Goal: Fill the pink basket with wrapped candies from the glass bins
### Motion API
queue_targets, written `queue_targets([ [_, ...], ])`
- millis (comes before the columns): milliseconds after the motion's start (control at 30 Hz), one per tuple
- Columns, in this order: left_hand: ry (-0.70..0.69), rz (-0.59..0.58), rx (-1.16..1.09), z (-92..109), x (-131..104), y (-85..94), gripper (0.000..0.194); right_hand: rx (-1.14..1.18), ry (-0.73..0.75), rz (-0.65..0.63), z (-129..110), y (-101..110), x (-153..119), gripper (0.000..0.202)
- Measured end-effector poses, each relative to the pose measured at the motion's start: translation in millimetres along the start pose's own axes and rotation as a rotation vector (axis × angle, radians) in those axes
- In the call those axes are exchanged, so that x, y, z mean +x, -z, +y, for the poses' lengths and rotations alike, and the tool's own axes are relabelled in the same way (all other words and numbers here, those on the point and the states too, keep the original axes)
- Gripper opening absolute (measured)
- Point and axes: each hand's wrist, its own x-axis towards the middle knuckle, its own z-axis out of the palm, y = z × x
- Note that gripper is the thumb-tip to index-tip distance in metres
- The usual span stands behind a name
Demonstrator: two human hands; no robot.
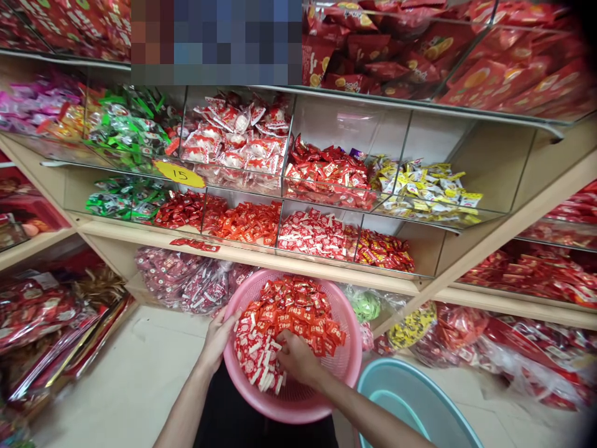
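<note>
A round pink plastic basket (353, 354) is held in front of my body, above my lap. My left hand (217, 339) grips its left rim, with the thumb over the edge. Inside lie small wrapped candies in separate patches: shiny red ones (303, 294) at the back, orange-red ones (298, 318) across the middle, and red-and-white ones (254, 348) at the left front. My right hand (298, 358) reaches into the basket with curled fingers touching the candies. Its fingertips are partly hidden, so what it pinches cannot be made out.
A wooden shelf (242, 246) with clear bins of sorted candies stands ahead; a yellow price tag (180, 174) reads 15. A teal basin (420, 398) sits at the lower right. Bagged candies (186, 277) lie under the shelf, and packages (41, 311) fill the left side.
</note>
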Motion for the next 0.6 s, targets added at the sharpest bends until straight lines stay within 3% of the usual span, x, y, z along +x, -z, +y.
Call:
queue_targets([
  [133, -0.007, 0.007, 0.023, 1, 0, -0.1, 0.062, -0.053, 0.015, 0.002, -7, 10, -8, 0.026],
  [267, 0.025, 0.029, 0.017, 4, 0, -0.6, 0.061, -0.052, 0.072, 0.012, -19, 34, -18, 0.02],
  [400, 0.07, 0.03, -0.015, 5, 1, 0.0, 0.061, -0.012, 0.168, 0.089, -32, 72, -24, 0.011],
  [600, 0.079, 0.05, 0.014, 9, 1, -1.6, 0.058, 0.067, 0.263, 0.345, -39, 141, -11, 0.017],
])
